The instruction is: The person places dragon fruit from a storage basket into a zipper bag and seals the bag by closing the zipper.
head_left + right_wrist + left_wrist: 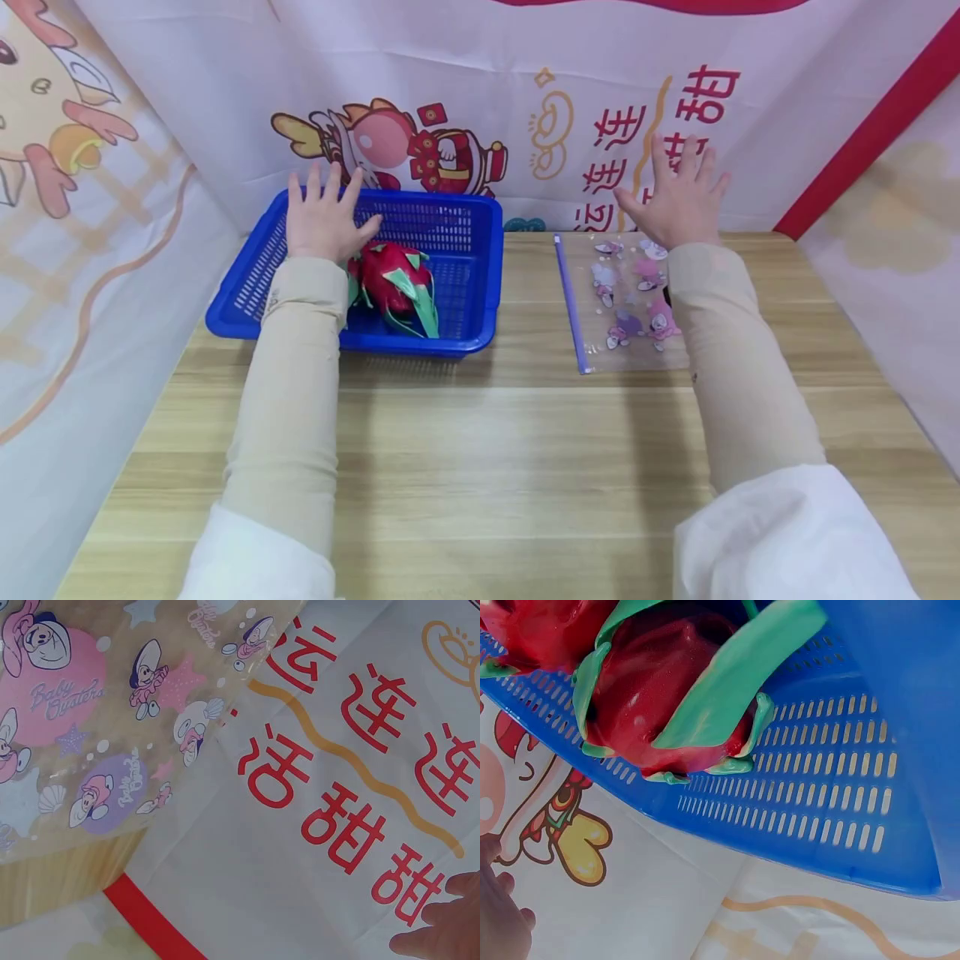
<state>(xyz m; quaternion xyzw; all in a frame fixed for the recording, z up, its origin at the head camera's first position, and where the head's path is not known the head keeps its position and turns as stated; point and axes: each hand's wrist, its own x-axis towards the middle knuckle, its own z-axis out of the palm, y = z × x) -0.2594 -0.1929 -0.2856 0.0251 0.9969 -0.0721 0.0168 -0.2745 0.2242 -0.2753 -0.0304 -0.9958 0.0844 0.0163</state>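
Note:
With fingers spread, my left hand (324, 218) is raised over the left part of a blue plastic basket (480, 321) and holds nothing. Inside the basket lie red dragon fruits with green leafy scales; one dragon fruit (393, 279) shows beside my left forearm, and the left wrist view shows two, the nearer dragon fruit (667, 690) large. My right hand (682, 204), also spread and bare of any object, is held up above the far side of a clear zip bag (592, 321). Pink and purple cartoon prints cover the bag (112, 750), and my right forearm hides part of it.
The basket and bag stand on a light wooden table (480, 467) against its back edge. A white printed cloth (480, 67) with red characters hangs behind, and more cloth (135, 275) closes off the left side. A red strip (862, 142) runs down the right corner.

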